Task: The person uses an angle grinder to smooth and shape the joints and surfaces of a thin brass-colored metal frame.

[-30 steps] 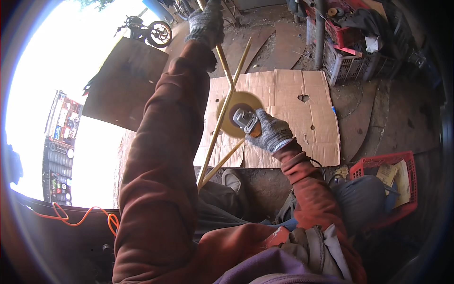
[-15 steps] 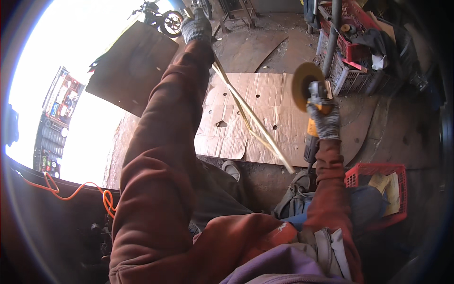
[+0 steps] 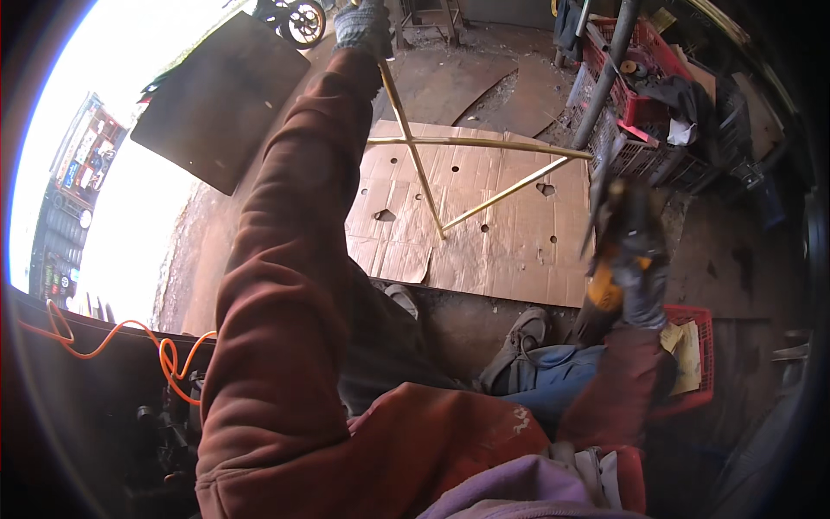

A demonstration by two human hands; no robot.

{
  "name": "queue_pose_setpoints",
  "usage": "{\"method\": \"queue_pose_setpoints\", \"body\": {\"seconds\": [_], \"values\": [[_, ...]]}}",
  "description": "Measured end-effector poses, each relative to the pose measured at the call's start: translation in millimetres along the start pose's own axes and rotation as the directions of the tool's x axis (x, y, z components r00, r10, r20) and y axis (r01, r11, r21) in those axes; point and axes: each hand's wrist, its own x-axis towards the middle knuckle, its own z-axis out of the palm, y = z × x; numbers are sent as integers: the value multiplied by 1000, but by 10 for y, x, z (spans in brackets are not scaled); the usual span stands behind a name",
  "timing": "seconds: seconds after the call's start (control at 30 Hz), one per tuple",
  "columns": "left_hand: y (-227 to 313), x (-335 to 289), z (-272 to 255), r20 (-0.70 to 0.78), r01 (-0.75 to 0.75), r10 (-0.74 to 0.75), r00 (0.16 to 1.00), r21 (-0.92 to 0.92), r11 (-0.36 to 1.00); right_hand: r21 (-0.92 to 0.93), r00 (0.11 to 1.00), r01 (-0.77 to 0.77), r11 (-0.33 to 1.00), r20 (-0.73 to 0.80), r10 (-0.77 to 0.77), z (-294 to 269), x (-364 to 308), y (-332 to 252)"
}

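At the top of the view my left hand (image 3: 363, 30), in a grey knitted glove, closes around one end of a brass-coloured metal frame (image 3: 501, 144). The frame is made of thin tubes that cross and meet in a point, and it is held over a flat sheet of cardboard (image 3: 519, 259). On the right, my gloved right hand (image 3: 641, 290) grips a yellow and black angle grinder (image 3: 603, 292), blurred by motion. Its disc (image 3: 595, 203) now shows nearly edge-on, near the right end of the frame. Whether the disc touches the tubes I cannot tell.
Stacked plastic crates (image 3: 635, 108) with cloth and parts stand at the far right beside a metal pole (image 3: 605, 82). A red basket (image 3: 705, 372) holding papers is near my right arm. A dark board (image 3: 220, 104) stands left; an orange cable (image 3: 121, 324) runs at the lower left.
The brass frame has turned, so its tubes now spread out to the right. My right hand has brought the grinder lower and slightly right, its disc turning from face-on to edge-on.
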Motion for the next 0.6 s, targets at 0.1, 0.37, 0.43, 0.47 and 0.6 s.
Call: {"method": "queue_pose_setpoints", "body": {"seconds": [0.1,0.37,0.43,0.47,0.6], "values": [[-79,4,-139,135,62,-49,990,-97,993,236,972,-115,965,227,61,1115,-287,-411],[97,-459,-319,-100,-75,64,993,-111,991,289,852,-485,825,369,372,2331,-143,747],[-59,-348,-435,-114,-65,45,992,-178,982,417,840,-533,736,366,401,2403,-177,906],[-102,-288,-543,16,-219,223,975,274,936,479,836,-546,687,367,408,2415,-185,964],[-25,-292,-1062,489,-347,243,838,821,-454,497,821,-564,659,423,383,2641,-184,904]]}}
